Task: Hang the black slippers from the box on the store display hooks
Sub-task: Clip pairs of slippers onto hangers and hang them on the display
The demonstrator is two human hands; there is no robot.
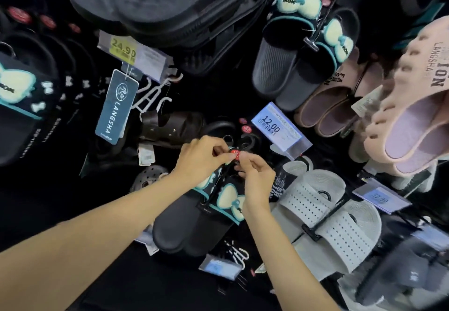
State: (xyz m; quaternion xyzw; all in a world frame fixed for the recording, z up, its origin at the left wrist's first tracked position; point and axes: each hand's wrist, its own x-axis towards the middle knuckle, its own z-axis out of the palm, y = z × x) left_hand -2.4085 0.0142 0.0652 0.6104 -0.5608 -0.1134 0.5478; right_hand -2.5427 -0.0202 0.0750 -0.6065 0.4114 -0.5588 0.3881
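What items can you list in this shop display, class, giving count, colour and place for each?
Black bow-trimmed slippers on a hanger: one pair, black with teal edging, centre, held.
Round red sticker: one, red, hanger top.
Matching bow slippers: one pair, black, upper right, hanging.
Pink slippers: several, pink, right.
White perforated slippers: one pair, white, lower right.
Price tags: at least three, blue or yellow, scattered.
Hands: left and right, pinching at the hanger top.

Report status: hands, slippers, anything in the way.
Left hand and right hand both pinching the hanger top by the red tag. Black slippers hanging below the hands. White slippers close beside.
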